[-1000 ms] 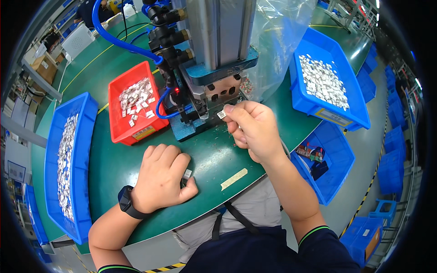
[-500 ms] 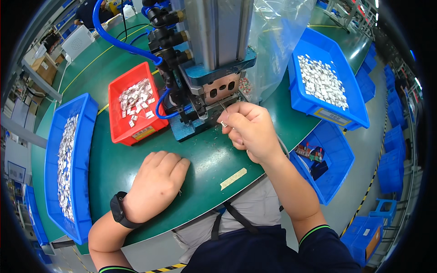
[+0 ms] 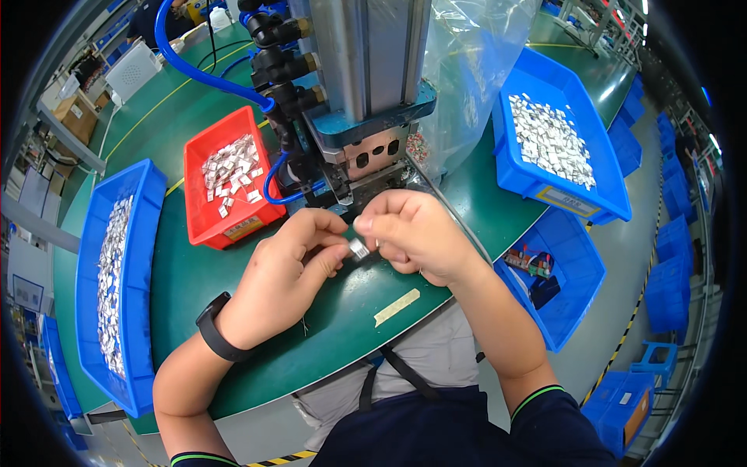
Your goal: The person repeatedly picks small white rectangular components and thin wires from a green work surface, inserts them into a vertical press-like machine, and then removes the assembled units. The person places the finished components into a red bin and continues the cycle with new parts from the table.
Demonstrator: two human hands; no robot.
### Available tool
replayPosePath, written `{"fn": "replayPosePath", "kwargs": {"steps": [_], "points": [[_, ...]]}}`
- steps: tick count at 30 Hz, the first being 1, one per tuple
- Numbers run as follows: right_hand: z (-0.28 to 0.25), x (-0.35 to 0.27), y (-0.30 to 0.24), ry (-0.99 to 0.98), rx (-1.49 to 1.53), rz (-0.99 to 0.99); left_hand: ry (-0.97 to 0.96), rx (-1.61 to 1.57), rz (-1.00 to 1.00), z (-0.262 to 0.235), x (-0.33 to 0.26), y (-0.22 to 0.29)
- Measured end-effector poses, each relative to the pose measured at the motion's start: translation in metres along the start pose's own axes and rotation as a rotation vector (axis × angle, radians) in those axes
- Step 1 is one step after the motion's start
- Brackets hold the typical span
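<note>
Both of my hands meet in front of the press (image 3: 373,152), fingertips almost touching. A small silver-and-white part (image 3: 359,248), smeared by motion, sits at the thumb and fingertips of my left hand (image 3: 284,272), which pinch its left end. My right hand (image 3: 420,237) is closed just to the right of it, thumb against curled fingers. What those right fingers grip is hidden. Small white pieces fill a red bin (image 3: 204,214) left of the press. More lie in the blue bin (image 3: 148,233) at far left and the blue bin (image 3: 506,167) at right.
A lower blue bin (image 3: 572,311) at the table's right edge holds a green-and-red device and a dark object. Clear plastic sheeting (image 3: 475,86) hangs beside the press. Blue hoses (image 3: 206,75) run down its left side. Yellowish tape (image 3: 397,307) sticks to the green tabletop.
My left hand has risen from the tabletop toward the right and come up to the small part. My right hand has drawn slightly back from the press, and the part is lower and further left.
</note>
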State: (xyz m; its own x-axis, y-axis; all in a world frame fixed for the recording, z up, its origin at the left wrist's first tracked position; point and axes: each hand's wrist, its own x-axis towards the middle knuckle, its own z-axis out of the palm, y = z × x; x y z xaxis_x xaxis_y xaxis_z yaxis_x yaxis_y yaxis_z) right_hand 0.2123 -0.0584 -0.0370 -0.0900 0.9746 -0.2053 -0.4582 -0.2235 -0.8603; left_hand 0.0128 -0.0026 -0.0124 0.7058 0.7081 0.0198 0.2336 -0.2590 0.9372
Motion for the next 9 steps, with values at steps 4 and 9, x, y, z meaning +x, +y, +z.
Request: {"fn": "replayPosePath", "kwargs": {"steps": [4, 9], "points": [[0.0022, -0.0001, 0.0037, -0.073, -0.109, 0.035, 0.005, -0.048, -0.041, -0.0010, -0.0001, 0.0010], [-0.0002, -0.0028, 0.0012, -0.124, -0.127, 0.132, 0.099, -0.198, 0.032, 0.0003, 0.0021, -0.0051]]}}
